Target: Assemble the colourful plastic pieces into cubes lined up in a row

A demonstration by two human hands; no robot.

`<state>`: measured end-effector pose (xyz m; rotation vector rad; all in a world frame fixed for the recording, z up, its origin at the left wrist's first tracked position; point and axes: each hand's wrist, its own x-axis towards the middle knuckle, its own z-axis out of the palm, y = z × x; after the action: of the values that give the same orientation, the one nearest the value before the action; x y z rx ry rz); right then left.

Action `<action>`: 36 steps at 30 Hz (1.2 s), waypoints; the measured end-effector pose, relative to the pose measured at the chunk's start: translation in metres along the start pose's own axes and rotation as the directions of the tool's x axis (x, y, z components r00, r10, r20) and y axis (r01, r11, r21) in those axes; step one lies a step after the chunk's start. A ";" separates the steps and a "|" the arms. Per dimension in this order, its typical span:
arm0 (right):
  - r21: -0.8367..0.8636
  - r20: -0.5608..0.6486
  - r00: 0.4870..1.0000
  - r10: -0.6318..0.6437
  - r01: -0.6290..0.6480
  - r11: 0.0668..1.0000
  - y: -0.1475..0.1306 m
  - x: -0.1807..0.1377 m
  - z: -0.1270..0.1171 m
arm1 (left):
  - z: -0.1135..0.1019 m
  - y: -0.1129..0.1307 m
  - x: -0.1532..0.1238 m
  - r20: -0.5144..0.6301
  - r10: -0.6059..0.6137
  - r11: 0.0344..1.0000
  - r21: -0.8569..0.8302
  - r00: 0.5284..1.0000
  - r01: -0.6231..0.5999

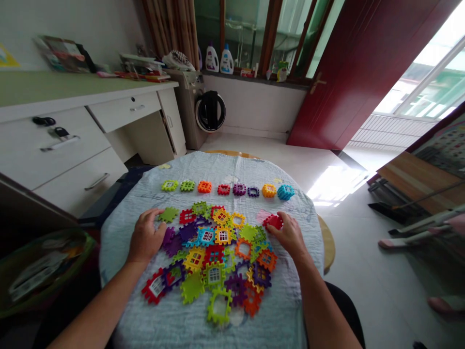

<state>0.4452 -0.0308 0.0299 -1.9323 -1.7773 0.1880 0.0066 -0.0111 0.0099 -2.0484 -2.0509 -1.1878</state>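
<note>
A round table bears a pale blue cloth [145, 325], and on it lies a loose heap of notched plastic building pieces [214, 242] in green, yellow, orange, red, purple and blue, many overlapping, some framing small windows. The left hand [146, 237] is at the heap's left edge, its thumb and fingers parted; the fingertips reach the near-left edge of a flat green piece [169, 214], though I cannot tell whether they grip it. The thumb is close beside purple pieces [172, 242]. Over on the right, the right hand [289, 234] has its thumb and fingers closed around a red piece [272, 222], just beyond the heap's upper right edge and low over the cloth. Past the heap, 8 separate pieces or small stacks run in a row across the table: 2 green at the left end, then orange, red, 2 purple, yellow, and a blue stack [286, 192] at the right end. Behind the table are a washing machine [192, 109] with its round door open, 2 detergent bottles [220, 59] on the sill, and a red door [348, 72].
</note>
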 end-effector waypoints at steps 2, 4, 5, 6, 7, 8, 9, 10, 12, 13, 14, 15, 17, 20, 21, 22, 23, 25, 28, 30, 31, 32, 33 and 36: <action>-0.085 0.035 0.999 -0.002 0.005 0.996 -0.005 -0.003 0.008 | 0.000 0.000 0.000 0.003 -0.002 1.000 0.005 1.000 0.002; -0.126 0.035 0.999 0.004 0.001 0.992 -0.008 -0.004 0.012 | 0.000 0.000 0.000 0.004 -0.010 1.000 0.006 1.000 0.010; -0.131 0.027 1.000 0.008 -0.005 0.991 -0.008 -0.005 0.012 | 0.000 0.000 0.000 0.005 -0.012 1.000 0.006 1.000 0.012; -0.131 0.019 1.000 0.015 -0.012 0.991 -0.008 -0.005 0.012 | 0.001 0.000 0.000 0.007 -0.014 1.000 0.007 1.000 0.014; -0.127 0.014 1.000 0.020 -0.018 0.992 -0.008 -0.005 0.012 | 0.001 0.000 0.000 0.010 -0.014 1.000 0.008 1.000 0.013; -0.124 0.012 1.000 0.026 -0.024 0.992 -0.008 -0.005 0.012 | 0.001 0.000 0.000 0.014 -0.011 1.000 0.009 1.000 0.011; -0.123 0.011 0.999 0.033 -0.031 0.992 -0.008 -0.005 0.012 | 0.002 0.000 0.000 0.018 -0.009 1.000 0.010 1.000 0.009; -0.128 0.010 0.999 0.041 -0.039 0.991 -0.008 -0.005 0.012 | 0.002 0.000 0.000 0.021 -0.007 1.000 0.012 1.000 0.007; -0.154 0.019 0.998 0.059 -0.055 0.986 -0.011 -0.005 0.011 | 0.002 0.000 0.000 0.025 -0.004 1.000 0.014 1.000 0.004; -0.173 0.027 0.997 0.068 -0.063 0.983 -0.013 -0.005 0.010 | 0.002 0.000 0.000 0.027 -0.004 1.000 0.014 1.000 0.003; -0.193 0.035 0.996 0.077 -0.069 0.979 -0.015 -0.005 0.009 | 0.003 0.000 0.000 0.029 -0.005 1.000 0.014 1.000 0.005; -0.210 0.042 0.996 0.082 -0.071 0.975 -0.017 -0.005 0.008 | 0.003 -0.001 0.000 0.030 -0.007 1.000 0.014 1.000 0.007; -0.237 0.050 0.995 0.081 -0.067 0.969 -0.021 -0.005 0.007 | 0.003 -0.001 0.000 0.030 -0.010 1.000 0.014 0.999 0.010; -0.255 0.053 0.997 0.059 -0.044 0.966 -0.022 -0.004 0.007 | 0.004 -0.001 -0.001 0.021 -0.004 1.000 0.015 1.000 0.003; -0.257 0.057 0.997 0.049 -0.033 0.966 -0.021 -0.004 0.008 | 0.004 -0.002 -0.001 0.020 0.001 1.000 0.015 1.000 -0.001; -0.257 0.061 0.997 0.040 -0.023 0.966 -0.020 -0.003 0.008 | 0.004 -0.002 -0.001 0.019 0.005 1.000 0.016 1.000 -0.005; -0.258 0.068 0.997 0.033 -0.014 0.966 -0.019 -0.002 0.008 | 0.004 -0.002 -0.001 0.018 0.009 1.000 0.017 1.000 -0.009; -0.272 0.099 0.995 0.031 -0.003 0.962 -0.018 0.001 0.007 | 0.005 -0.003 -0.002 0.015 0.013 1.000 0.021 1.000 -0.013; -0.321 0.188 0.981 0.047 0.016 0.947 -0.021 0.011 0.001 | 0.006 -0.004 -0.002 0.016 0.017 0.999 0.029 1.000 -0.018; -0.320 0.237 0.971 0.036 0.043 0.947 -0.030 0.024 -0.006 | 0.006 -0.004 -0.003 0.020 0.016 0.999 0.031 1.000 -0.016; -0.297 0.254 0.967 0.009 0.069 0.952 -0.037 0.033 -0.009 | 0.006 -0.004 -0.003 0.023 0.016 0.999 0.030 1.000 -0.016; -0.261 0.266 0.963 -0.034 0.105 0.960 -0.046 0.042 -0.012 | 0.006 -0.004 -0.003 0.025 0.014 1.000 0.028 1.000 -0.014; -0.215 0.276 0.957 -0.093 0.156 0.964 -0.057 0.052 -0.014 | 0.006 -0.004 -0.003 0.026 0.011 1.000 0.024 1.000 -0.011; -0.124 0.299 0.917 -0.264 0.312 0.942 -0.099 0.085 -0.008 | 0.005 -0.003 -0.002 0.020 -0.001 1.000 0.008 1.000 0.001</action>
<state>0.3718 0.0508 0.1006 -1.7933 -2.3108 0.2190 0.0062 -0.0105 0.0037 -2.0643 -2.0615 -1.1618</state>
